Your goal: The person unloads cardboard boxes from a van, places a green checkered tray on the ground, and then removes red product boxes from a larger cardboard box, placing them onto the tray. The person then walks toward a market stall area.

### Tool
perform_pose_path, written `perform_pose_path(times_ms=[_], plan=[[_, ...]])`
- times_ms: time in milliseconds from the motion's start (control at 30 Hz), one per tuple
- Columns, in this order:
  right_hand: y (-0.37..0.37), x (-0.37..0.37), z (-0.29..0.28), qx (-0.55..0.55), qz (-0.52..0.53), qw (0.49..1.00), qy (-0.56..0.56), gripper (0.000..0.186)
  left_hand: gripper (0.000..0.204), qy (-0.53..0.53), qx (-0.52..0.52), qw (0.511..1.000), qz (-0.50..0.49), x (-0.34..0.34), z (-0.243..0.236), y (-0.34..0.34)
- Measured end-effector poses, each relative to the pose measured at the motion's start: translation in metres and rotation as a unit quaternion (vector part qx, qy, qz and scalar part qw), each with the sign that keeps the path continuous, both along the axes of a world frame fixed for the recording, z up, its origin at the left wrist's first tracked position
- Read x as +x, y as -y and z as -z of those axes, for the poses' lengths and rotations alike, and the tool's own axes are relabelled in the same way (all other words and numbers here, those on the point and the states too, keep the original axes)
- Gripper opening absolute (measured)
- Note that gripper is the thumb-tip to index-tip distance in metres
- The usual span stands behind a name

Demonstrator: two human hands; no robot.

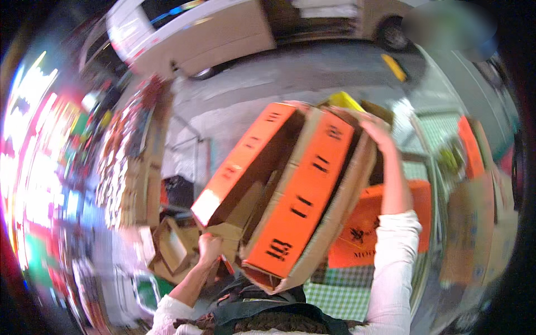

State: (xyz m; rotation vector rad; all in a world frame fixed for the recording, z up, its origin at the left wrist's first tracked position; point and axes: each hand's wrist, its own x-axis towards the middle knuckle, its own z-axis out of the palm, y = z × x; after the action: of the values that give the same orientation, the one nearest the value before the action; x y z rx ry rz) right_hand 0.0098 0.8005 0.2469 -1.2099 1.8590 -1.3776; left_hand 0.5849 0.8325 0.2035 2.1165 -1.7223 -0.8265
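A large brown cardboard box (pixel 315 190) with bright orange panels and black print is tilted in front of my body. Its hollow inside shows between two long orange sides. My right hand (pixel 375 129) grips the box's far right edge, fingers curled over the rim and partly hidden. At the lower left, my left hand (pixel 210 249) is closed against a brown flap (pixel 226 233) of the same box. Behind the right side of the box lies an orange sheet or box side (pixel 391 229) with a dark emblem.
Green-and-white checked surface (pixel 340 296) lies below right. Folded cardboard (pixel 469 229) leans at the right. Smaller open cartons (pixel 173 248) sit at the left, near stacked goods (pixel 125 167). A parked van (pixel 206 39) stands across the road. A blurred person (pixel 455 28) is at the upper right.
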Motion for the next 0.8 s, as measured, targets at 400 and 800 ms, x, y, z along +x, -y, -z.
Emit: perform_pose_path(times_ms=[400, 800], plan=[[0.05, 0.102, 0.017, 0.152, -0.156, 0.886, -0.41, 0.007, 0.022, -0.034, -0.017, 0.987, -0.155, 0.093, 0.019, -0.039], [-0.041, 0.517, 0.146, 0.103, -0.259, 0.941, -0.193, 0.013, 0.018, 0.034, -0.009, 0.965, -0.261, 0.467, 0.077, -0.138]])
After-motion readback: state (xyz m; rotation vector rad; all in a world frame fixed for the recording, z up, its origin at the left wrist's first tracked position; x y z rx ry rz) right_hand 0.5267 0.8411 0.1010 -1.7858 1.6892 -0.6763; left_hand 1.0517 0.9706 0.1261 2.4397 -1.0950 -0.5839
